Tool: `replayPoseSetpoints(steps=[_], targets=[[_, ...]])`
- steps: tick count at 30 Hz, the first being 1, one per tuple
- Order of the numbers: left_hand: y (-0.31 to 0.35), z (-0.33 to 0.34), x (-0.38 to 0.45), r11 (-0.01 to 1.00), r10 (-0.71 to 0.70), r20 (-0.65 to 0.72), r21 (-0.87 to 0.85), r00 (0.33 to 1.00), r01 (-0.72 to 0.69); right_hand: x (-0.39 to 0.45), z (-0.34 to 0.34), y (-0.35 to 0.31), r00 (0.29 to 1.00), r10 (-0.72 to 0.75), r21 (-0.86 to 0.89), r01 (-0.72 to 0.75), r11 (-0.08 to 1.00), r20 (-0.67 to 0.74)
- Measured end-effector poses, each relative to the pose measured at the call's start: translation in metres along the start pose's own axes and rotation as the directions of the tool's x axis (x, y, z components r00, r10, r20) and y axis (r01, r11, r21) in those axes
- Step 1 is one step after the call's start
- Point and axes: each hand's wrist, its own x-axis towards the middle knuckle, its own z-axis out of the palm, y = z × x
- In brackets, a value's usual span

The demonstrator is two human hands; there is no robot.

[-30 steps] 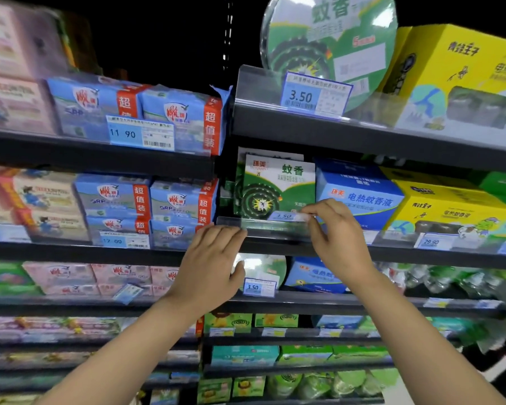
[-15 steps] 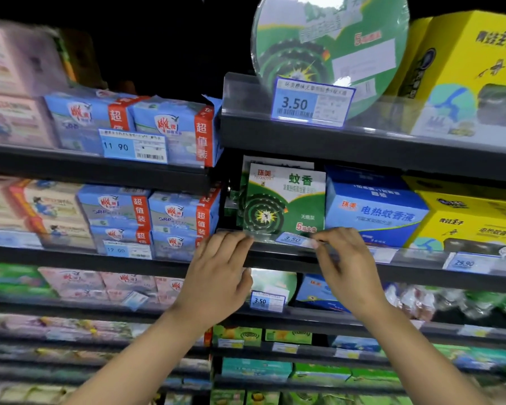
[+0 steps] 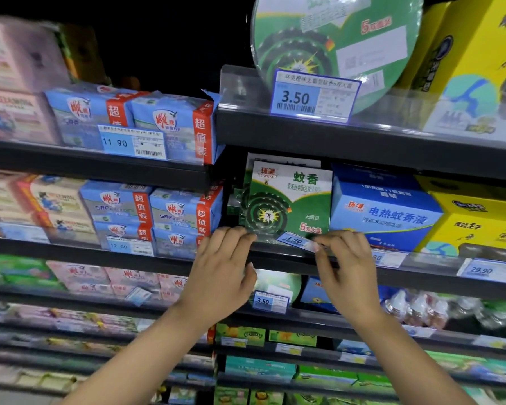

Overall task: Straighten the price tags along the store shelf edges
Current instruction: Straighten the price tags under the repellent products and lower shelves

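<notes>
Two bare forearms, with no sleeve visible anywhere up to the lower edge of the picture. No watch, no bracelet and no ring seen on the bare left hand [image 3: 221,276] or the bare right hand [image 3: 346,273]; no glove either. Short, plain fingernails, without visible polish, as far as the slightly blurred picture allows to tell.
</notes>
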Motion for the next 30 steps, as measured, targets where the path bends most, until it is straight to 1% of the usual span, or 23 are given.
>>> replayPoseSetpoints(steps=[4,8,13,17,26,30], targets=[[-0.004,0.001,-0.002,1.000,0.011,-0.016,-0.014,1.000,-0.011,-0.001,0.001,0.002,1.000,-0.025,-0.031,0.025,0.999,0.010],[-0.011,0.000,-0.008,1.000,0.024,-0.065,0.011,0.998,-0.023,-0.002,-0.003,0.001,0.998,-0.054,-0.049,0.055,0.997,0.031],[-0.013,0.001,-0.012,0.998,0.045,-0.079,0.037,0.996,-0.042,-0.004,-0.006,0.000,0.985,-0.144,-0.074,0.152,0.986,0.099],[-0.010,0.003,-0.011,0.999,0.051,-0.096,0.008,0.994,-0.050,-0.007,-0.007,-0.001,0.966,-0.207,-0.060,0.218,0.974,0.157],[0.001,0.006,-0.003,0.999,0.031,-0.062,-0.022,0.998,-0.033,-0.006,-0.010,-0.003,0.967,-0.150,-0.062,0.166,0.984,0.205],[0.003,0.006,-0.004,0.999,0.035,-0.077,-0.010,0.996,-0.036,-0.004,-0.011,-0.003,0.971,-0.134,-0.051,0.147,0.988,0.195]])
